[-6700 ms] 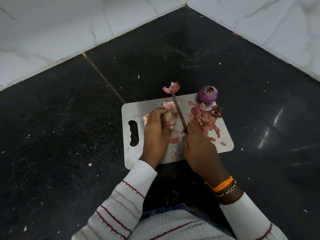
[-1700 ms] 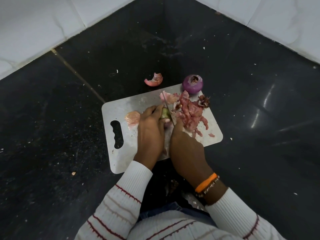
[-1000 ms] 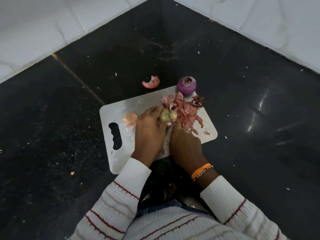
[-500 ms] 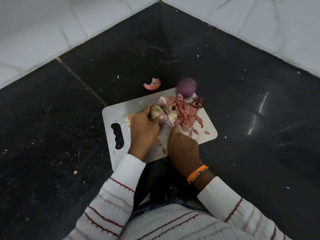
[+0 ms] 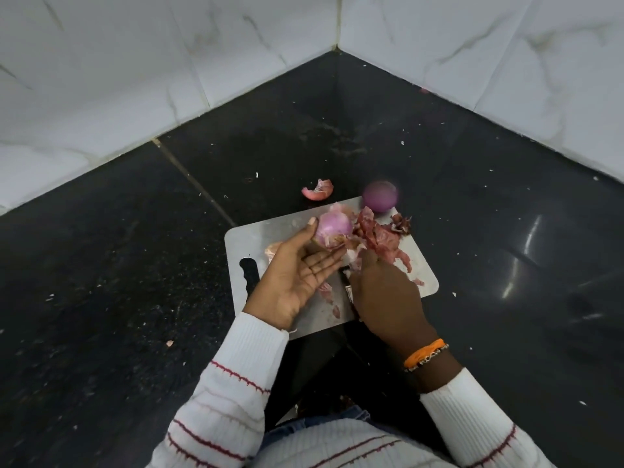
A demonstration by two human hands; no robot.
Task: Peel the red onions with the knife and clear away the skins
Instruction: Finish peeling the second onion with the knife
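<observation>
From the head camera, the person sat over a pale cutting board [image 5: 270, 234] laid on a dark stone floor [image 5: 118, 265] in a tiled corner. The left hand [image 5: 297, 268] was spread, palm up, its fingers loose and its thumb touching the near side of a freshly peeled onion [image 5: 334, 226] that rested on the board; it pinched nothing. The right hand [image 5: 385, 292] was curled palm down beside it, and a dark strip of the knife [image 5: 345, 280] showed at its inner edge, so it was judged to be closed around the handle, though the blade was hidden. A heap of skins [image 5: 378, 239] lay on the far right of the board, touching the peeled onion. A second onion [image 5: 380, 196], blurred, sat off the board's far corner, and one curl of peel [image 5: 317, 190] lay on the floor beyond the board.

The likely trouble was the loose onion rolling off the far edge, since only a thumb checked it. The open left fingers also lay just beside the knife, so a careless sweep of skins could nick them or scatter scraps onto the floor.
</observation>
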